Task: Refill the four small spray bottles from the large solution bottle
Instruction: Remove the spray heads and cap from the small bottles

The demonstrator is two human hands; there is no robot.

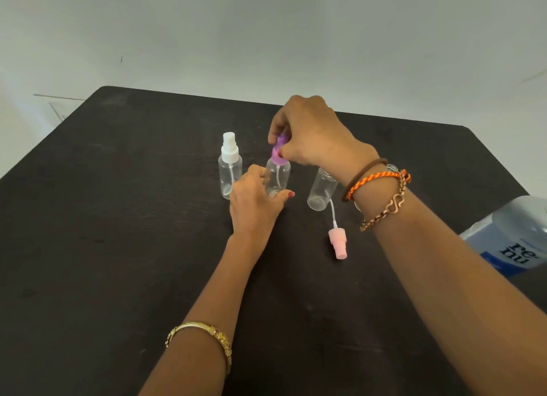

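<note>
White-capped spray bottle [229,170] stands leftmost on the dark counter [118,218]. Left hand [254,206] grips the purple-capped bottle [277,176]; right hand [310,135] pinches its purple cap [278,152]. Then one open bottle [321,189], one pink sprayer [337,243] lying loose, and the large bottle [512,235] reading "re-nu".

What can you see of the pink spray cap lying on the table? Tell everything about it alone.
The pink cap looks like pale pink plastic: a stepped round collar narrowing to a nozzle end. A thin white tube runs from it toward the open bottle. It is off its bottle and lies on its side on the dark table, nozzle end toward the camera. No hand touches it.
</note>
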